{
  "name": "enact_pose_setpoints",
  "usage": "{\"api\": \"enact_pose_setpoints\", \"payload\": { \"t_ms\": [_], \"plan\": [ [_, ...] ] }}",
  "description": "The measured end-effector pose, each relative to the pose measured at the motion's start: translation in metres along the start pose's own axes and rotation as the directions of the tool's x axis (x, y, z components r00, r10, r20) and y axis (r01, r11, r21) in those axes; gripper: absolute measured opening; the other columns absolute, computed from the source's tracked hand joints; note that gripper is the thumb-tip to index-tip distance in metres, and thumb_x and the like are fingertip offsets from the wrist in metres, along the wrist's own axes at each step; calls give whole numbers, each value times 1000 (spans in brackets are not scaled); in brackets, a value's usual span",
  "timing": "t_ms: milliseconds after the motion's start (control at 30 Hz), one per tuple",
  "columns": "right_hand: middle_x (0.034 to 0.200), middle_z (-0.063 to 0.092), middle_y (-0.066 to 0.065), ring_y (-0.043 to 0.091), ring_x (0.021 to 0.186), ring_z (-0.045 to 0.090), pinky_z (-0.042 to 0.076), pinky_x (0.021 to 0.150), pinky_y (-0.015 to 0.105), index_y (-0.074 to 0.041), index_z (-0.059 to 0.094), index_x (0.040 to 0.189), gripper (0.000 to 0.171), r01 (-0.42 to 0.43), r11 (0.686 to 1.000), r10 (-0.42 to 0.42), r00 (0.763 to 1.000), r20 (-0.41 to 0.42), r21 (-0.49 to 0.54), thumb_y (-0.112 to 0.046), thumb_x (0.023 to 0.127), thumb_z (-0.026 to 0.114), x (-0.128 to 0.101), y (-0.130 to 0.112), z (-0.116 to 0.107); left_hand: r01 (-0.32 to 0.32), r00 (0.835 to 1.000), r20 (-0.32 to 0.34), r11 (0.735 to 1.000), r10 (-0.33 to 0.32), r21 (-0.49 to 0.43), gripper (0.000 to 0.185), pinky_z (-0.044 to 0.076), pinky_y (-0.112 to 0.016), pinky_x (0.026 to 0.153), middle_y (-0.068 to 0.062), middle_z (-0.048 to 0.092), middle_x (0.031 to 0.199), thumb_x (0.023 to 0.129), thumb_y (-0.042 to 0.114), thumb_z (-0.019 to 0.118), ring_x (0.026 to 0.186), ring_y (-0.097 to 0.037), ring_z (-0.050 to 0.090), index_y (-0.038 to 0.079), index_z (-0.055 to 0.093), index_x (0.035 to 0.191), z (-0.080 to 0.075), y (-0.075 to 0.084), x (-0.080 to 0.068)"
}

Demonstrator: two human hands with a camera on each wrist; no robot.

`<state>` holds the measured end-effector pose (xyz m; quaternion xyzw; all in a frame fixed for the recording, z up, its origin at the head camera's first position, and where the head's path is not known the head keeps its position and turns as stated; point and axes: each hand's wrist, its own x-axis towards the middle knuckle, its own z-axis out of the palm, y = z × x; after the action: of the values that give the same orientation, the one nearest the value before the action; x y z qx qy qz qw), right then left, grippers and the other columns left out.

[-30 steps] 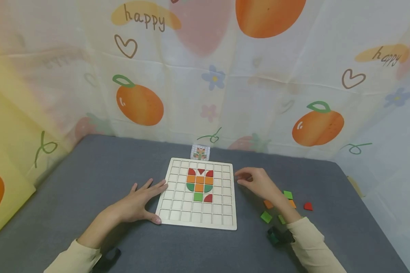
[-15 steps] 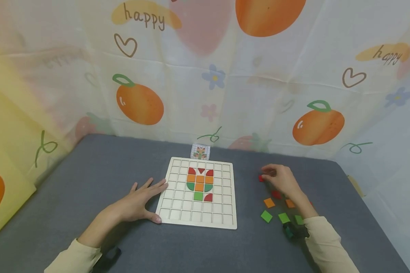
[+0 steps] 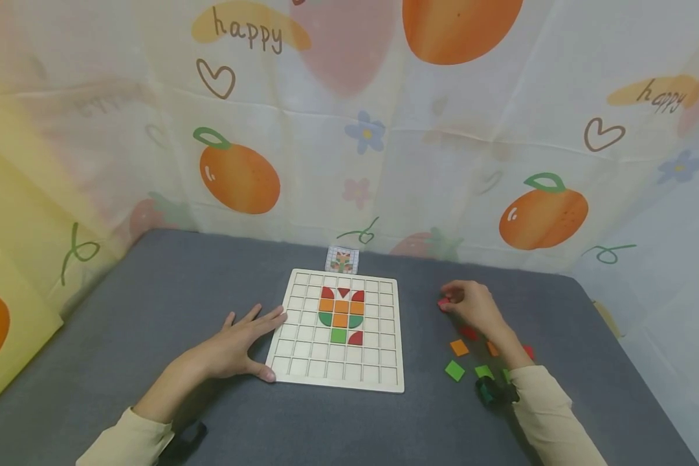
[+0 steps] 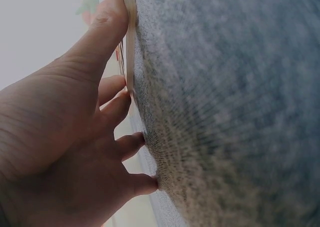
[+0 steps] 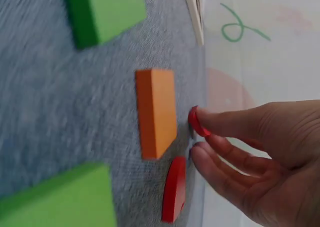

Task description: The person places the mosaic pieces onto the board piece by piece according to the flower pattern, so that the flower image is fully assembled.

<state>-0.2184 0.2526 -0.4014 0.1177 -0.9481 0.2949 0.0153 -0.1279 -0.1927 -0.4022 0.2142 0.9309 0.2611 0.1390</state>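
A white gridded board lies on the table, with red, orange and green tiles set in its middle cells. My left hand rests spread at the board's left side, thumb at the near corner and fingertips along the edge; the left wrist view shows the thumb against the board's rim. To the right of the board, my right hand pinches a small red tile between thumb and fingers, low over the table. Its fingers partly cover this tile. Another red tile, with a curved side, lies just below the hand.
Around the right forearm lie an orange tile, a green tile and several more green, orange and red ones, some partly hidden. A small pattern card stands behind the board. A printed curtain hangs along the table's back edge.
My right hand has moved right, from beside the board to the loose tiles, and now holds a red tile there. My left hand and the board stay in place.
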Motion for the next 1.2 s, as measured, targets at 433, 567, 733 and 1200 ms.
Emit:
{"api": "enact_pose_setpoints", "payload": {
  "t_ms": [433,567,733,1200],
  "plan": [
    [93,70,12,28,84,70,57,69,38,3,70,110,28,90,995,-91,996,1,49,6,83,72,5,-19,6,-13,1000,-4,1000,13,8,110,1,-77,103,-15,25,160,65,51,83,144,-51,9,8,33,153,2,-4,1],
    [94,70,12,28,86,69,57,71,39,2,71,111,28,125,990,-126,992,18,61,6,83,71,6,-31,7,-4,1000,-2,1000,4,5,110,0,-76,104,-14,25,160,65,50,84,145,-50,9,9,33,153,1,-4,1],
    [95,71,10,26,86,69,56,72,40,1,71,111,29,159,985,-162,986,40,69,5,82,73,6,-45,12,-5,1000,-1,1000,5,-2,110,0,-76,104,-14,25,160,65,50,84,145,-50,9,9,32,154,1,-3,0],
    [98,71,8,19,82,68,55,68,30,-1,71,110,28,263,960,-272,957,95,98,3,82,75,3,-75,31,20,1000,16,1000,-20,1,111,0,-75,105,-13,24,161,64,48,85,145,-50,9,9,32,154,-1,1,2]
  ]
}}
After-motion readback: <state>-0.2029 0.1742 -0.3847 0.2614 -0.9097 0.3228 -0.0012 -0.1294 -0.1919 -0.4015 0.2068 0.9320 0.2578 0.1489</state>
